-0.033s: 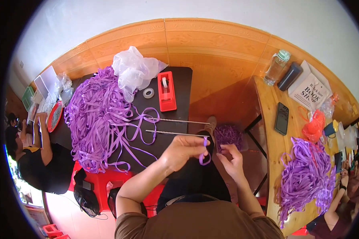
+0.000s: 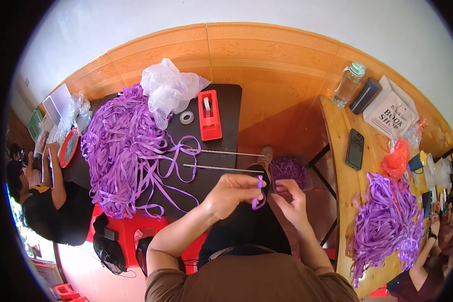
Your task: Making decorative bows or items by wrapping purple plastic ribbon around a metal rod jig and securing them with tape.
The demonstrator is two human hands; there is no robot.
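Note:
My left hand (image 2: 231, 195) is closed in a pinch on a short looped purple ribbon (image 2: 258, 194), which hangs from the fingertips above my lap. Just to its right, apart from the ribbon, my right hand (image 2: 291, 201) has bent fingers with the thumb separated from them; nothing shows between them. Two thin metal rods (image 2: 221, 168) lie across the dark table's right edge, pointing toward my hands. Loops of ribbon from a large purple ribbon heap (image 2: 121, 151) reach over the left end of the rods.
On the dark table (image 2: 229, 100) are a red tape dispenser (image 2: 209, 116), a tape roll (image 2: 186, 118) and a plastic bag (image 2: 166, 90). The wooden table (image 2: 337, 126) at right holds a phone (image 2: 355, 150), a bottle (image 2: 348, 85) and more purple ribbon (image 2: 387, 221). Other people sit at both sides.
My right hand has shifted slightly left, closer to the ribbon. The hanging ribbon loop looks narrower; my left hand still pinches it.

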